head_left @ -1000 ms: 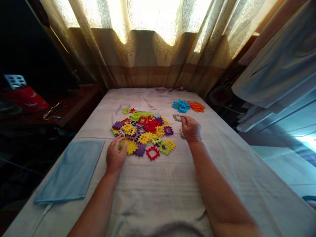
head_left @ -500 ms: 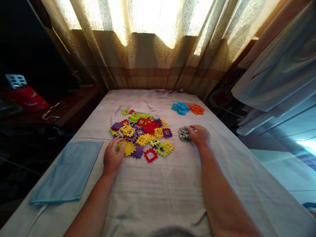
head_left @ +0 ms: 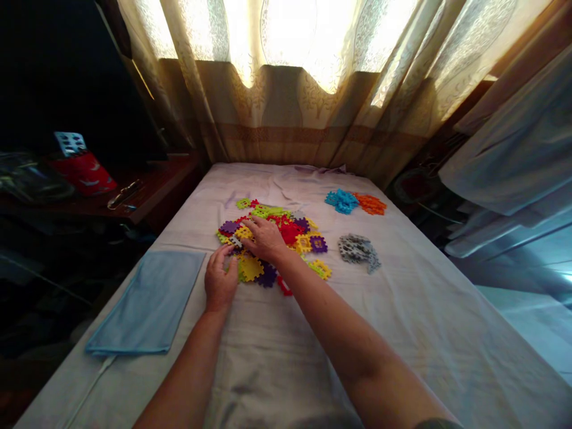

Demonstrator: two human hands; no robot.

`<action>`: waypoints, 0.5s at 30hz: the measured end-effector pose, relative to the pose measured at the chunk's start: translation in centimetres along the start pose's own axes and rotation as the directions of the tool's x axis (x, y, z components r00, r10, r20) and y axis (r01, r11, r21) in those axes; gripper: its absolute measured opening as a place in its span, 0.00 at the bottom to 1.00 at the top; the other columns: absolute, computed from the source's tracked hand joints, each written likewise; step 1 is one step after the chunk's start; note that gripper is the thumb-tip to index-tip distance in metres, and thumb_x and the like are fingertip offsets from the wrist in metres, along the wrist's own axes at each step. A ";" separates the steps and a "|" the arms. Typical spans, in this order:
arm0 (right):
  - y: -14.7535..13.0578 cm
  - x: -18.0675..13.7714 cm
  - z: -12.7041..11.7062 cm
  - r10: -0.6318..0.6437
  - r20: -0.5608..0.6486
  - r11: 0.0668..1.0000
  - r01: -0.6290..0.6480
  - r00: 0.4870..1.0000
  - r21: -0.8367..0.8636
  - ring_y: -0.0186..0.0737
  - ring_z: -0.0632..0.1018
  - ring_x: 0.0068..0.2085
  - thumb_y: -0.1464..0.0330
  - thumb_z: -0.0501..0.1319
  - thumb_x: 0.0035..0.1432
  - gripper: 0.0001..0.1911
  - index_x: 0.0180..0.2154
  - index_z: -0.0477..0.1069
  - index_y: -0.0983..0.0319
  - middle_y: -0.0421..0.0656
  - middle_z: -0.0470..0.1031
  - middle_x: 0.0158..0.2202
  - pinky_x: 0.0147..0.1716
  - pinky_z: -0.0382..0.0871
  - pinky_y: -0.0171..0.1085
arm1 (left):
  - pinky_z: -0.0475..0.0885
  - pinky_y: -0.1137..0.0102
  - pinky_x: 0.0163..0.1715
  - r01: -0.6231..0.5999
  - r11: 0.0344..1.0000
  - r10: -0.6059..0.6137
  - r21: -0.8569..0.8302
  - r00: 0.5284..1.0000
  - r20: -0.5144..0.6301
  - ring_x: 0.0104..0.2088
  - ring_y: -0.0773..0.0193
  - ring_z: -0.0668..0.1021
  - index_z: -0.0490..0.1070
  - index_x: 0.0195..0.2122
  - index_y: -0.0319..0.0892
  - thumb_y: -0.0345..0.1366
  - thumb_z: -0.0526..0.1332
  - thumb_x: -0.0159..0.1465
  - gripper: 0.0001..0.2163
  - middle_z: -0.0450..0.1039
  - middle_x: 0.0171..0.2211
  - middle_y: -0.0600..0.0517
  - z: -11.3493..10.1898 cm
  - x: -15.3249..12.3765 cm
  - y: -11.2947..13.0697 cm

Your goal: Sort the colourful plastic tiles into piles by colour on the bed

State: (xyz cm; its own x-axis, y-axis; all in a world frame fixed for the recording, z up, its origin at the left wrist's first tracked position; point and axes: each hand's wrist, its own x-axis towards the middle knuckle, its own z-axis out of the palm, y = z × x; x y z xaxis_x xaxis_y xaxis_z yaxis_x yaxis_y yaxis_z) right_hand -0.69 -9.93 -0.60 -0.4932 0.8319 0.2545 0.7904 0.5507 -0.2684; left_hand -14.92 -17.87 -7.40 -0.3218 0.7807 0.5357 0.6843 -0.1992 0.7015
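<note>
A mixed pile of toothed plastic building tiles lies on the bed; a yellow tile (head_left: 251, 268), a purple tile (head_left: 319, 244) and a red tile (head_left: 292, 232) show in it. Over the pile's middle reaches my right hand (head_left: 264, 238), fingers apart, close to a grey tile (head_left: 235, 241) on the left side. My left hand (head_left: 220, 279) rests at the pile's near left edge, thumb apart from its fingers, holding nothing I can see. My right hand and forearm hide some tiles. Off to the right lies a separate group of grey tiles (head_left: 357, 250).
Blue tiles (head_left: 342, 201) and orange tiles (head_left: 370, 204) sit side by side at the far right. A folded light-blue cloth (head_left: 145, 304) with a white cord lies on the left of the sheet (head_left: 277, 369). A dark wooden table (head_left: 156, 190) stands at the left, a curtain (head_left: 277, 113) behind.
My right hand has left the grey tiles and swung left over the mixed pile. The grey group now spreads further right. My left hand stays at the pile's edge; the whole view has shifted slightly.
</note>
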 end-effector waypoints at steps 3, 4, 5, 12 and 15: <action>-0.6 0.6 0.6 0.006 0.112 0.999 -0.001 0.994 -0.045 0.49 0.69 0.59 0.55 0.57 0.64 0.26 0.60 0.65 0.55 0.51 0.66 0.62 0.55 0.64 0.49 | 0.68 0.58 0.59 0.000 1.000 0.000 0.020 0.999 -0.036 0.54 0.56 0.75 0.72 0.49 0.42 0.37 0.55 0.63 0.15 0.74 0.51 0.43 0.1 0.1 -0.2; -0.6 0.3 0.7 -0.011 0.136 0.999 0.018 0.991 -0.046 0.48 0.70 0.58 0.55 0.56 0.64 0.24 0.58 0.67 0.55 0.50 0.69 0.59 0.54 0.65 0.49 | 0.67 0.58 0.60 0.003 1.000 -0.002 0.029 0.999 -0.048 0.54 0.56 0.74 0.71 0.50 0.43 0.37 0.56 0.63 0.15 0.73 0.52 0.43 0.2 0.1 -0.3; -0.6 -0.2 0.8 -0.031 0.143 0.999 0.037 0.989 -0.040 0.47 0.72 0.56 0.55 0.55 0.65 0.22 0.56 0.69 0.55 0.48 0.71 0.57 0.53 0.65 0.48 | 0.66 0.57 0.60 0.005 0.999 -0.003 0.038 0.998 -0.057 0.55 0.56 0.74 0.71 0.51 0.43 0.37 0.56 0.63 0.16 0.72 0.53 0.43 0.3 0.1 -0.3; -0.6 -5.4 1.3 -0.159 0.044 0.987 0.157 0.986 0.040 0.42 0.75 0.53 0.61 0.57 0.65 0.16 0.51 0.74 0.55 0.47 0.73 0.56 0.53 0.63 0.42 | 0.65 0.56 0.61 -0.014 0.998 0.014 0.057 1.000 -0.010 0.58 0.53 0.72 0.70 0.53 0.42 0.40 0.56 0.64 0.17 0.69 0.57 0.40 0.7 -0.4 0.0; -0.5 -5.8 0.8 -0.226 0.066 0.967 0.216 0.972 0.135 0.39 0.77 0.49 0.62 0.57 0.65 0.13 0.47 0.77 0.55 0.45 0.77 0.52 0.52 0.63 0.38 | 0.67 0.57 0.59 -0.033 0.997 0.032 0.063 0.999 0.024 0.57 0.54 0.73 0.72 0.51 0.43 0.40 0.56 0.64 0.16 0.71 0.55 0.42 0.6 -0.4 0.0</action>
State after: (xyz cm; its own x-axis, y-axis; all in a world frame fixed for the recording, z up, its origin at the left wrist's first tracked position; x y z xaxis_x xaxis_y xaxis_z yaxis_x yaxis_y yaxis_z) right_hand 1.49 -15.02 -2.69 -0.6819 0.6885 0.2469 0.6088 0.7214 -0.3301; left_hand -14.36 -17.83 -7.88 -0.2839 0.7883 0.5460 0.7341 -0.1876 0.6526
